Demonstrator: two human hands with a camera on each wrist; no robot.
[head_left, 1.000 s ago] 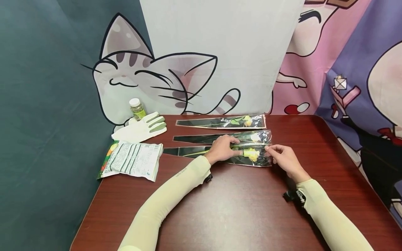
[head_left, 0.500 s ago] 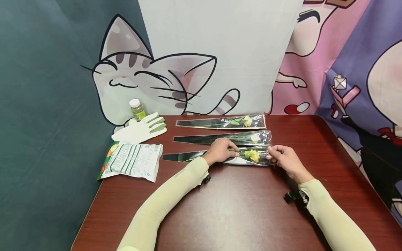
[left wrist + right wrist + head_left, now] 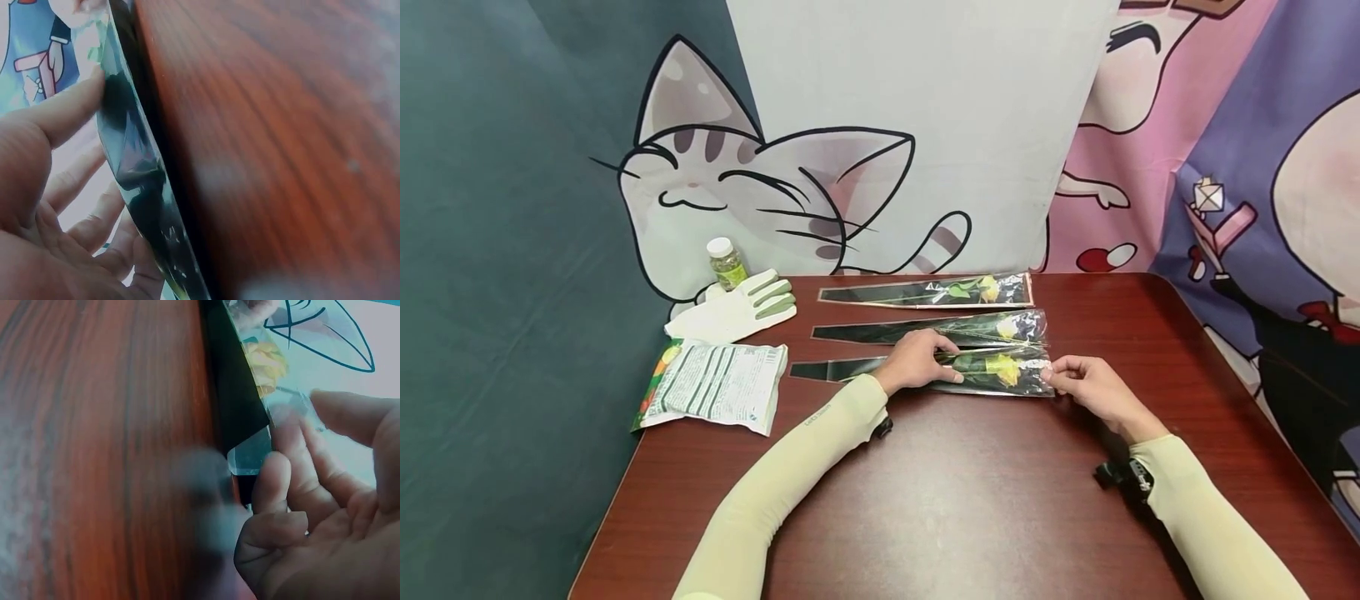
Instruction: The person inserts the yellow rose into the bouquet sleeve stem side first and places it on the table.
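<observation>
A yellow artificial-looking flower [image 3: 1004, 370] lies inside a long, tapered flower sleeve [image 3: 966, 387] of clear film with a dark back, nearest me of three. My left hand [image 3: 916, 360] rests on this sleeve left of the bloom, thumb and fingers spread. In the left wrist view its thumb [image 3: 69, 112] touches the sleeve's near edge. My right hand [image 3: 1093, 387] pinches the sleeve's wide right end. In the right wrist view the film [image 3: 290, 400] lies between thumb and index finger, with the yellow petals [image 3: 267, 365] beyond.
Behind lie two more sleeved flowers, a white-looking one [image 3: 1011, 327] and a pale yellow one [image 3: 988, 290]. At left are a white-and-green glove [image 3: 730, 312], a lidded jar [image 3: 727, 265] and a printed plastic bag [image 3: 718, 385]. A printed cloth [image 3: 925, 100] hangs behind the table [image 3: 925, 492].
My right hand has shifted slightly right and down along the sleeve's wide end. My left hand has slid a little left, showing more of the stem and bloom.
</observation>
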